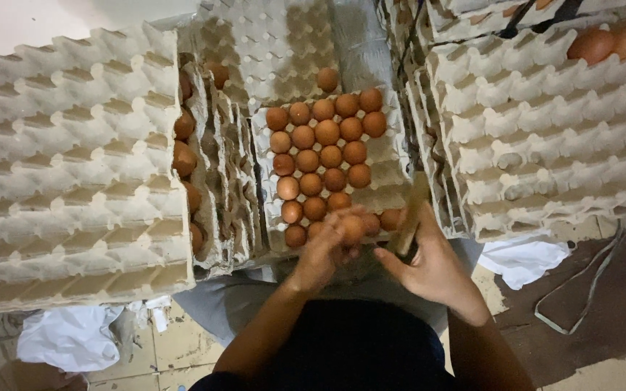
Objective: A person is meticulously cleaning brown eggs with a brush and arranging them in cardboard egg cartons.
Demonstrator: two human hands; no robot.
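A grey pulp egg tray (389,156) lies in front of me, partly filled with several brown eggs (327,132). My left hand (324,250) is at the tray's near edge, fingers closed around a brown egg (353,229). My right hand (429,264) is beside it at the tray's near right corner, gripping a thin flat stick-like tool (411,213) that slants up over the tray's edge. One lone egg (327,78) rests on the empty tray behind.
A tall stack of empty trays (67,166) stands left, with eggs (182,156) showing between tilted trays beside it. Another stack (545,137) stands right, with two eggs (606,42) at its far corner. White plastic bags (523,259) and a strap (588,289) lie on the tiled floor.
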